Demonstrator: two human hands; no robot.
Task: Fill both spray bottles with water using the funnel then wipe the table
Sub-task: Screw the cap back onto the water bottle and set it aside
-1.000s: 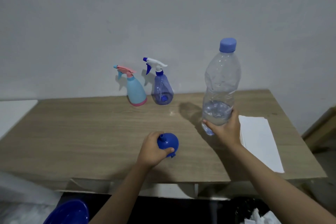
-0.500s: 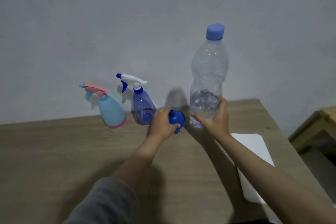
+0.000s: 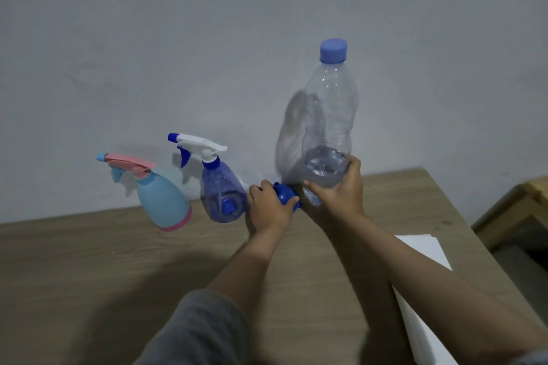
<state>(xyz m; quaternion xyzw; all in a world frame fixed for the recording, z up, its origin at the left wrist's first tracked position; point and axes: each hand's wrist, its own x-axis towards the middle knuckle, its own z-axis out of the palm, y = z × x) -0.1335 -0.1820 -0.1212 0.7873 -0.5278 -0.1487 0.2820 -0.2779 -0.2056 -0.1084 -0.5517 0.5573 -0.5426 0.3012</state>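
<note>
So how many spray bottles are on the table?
2. The light blue spray bottle with the pink trigger stands near the wall on the left. The see-through blue spray bottle stands right beside it, next to the left hand. None looks hidden.

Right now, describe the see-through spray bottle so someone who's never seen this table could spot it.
Look along the wall at the far edge of the wooden table. Two spray bottles stand there side by side; it is the right one, next to the left hand. Unlike its solid light-blue, pink-topped neighbour, it is clear blue with a white trigger.
</note>
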